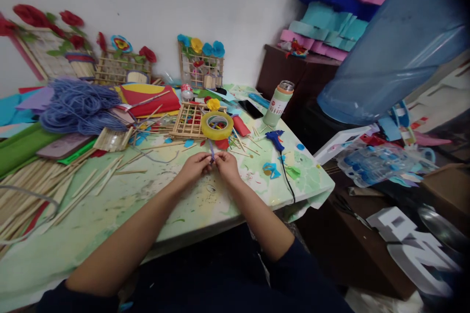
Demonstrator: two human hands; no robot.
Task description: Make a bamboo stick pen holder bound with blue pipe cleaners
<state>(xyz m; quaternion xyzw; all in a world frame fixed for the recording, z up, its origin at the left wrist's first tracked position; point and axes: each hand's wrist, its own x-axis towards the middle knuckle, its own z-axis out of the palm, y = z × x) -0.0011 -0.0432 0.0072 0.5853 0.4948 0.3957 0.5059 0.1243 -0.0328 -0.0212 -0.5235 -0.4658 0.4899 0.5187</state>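
Observation:
My left hand (196, 165) and my right hand (226, 164) meet over the green table (154, 195), fingers pinched together on a thin purple stick-like piece (212, 150) that pokes up between them. Just beyond them lie a roll of yellow tape (217, 125) and a small wooden stick grid frame (188, 120). A blue glue gun (275, 138) with a black cord rests to the right of my right hand.
A pile of blue-purple yarn (79, 105) and several loose wooden sticks (44, 186) fill the table's left. A green bottle (277, 103) stands at the back right. Flower-decorated stick frames (201, 63) lean on the wall. A big blue water jug (396, 44) looms right.

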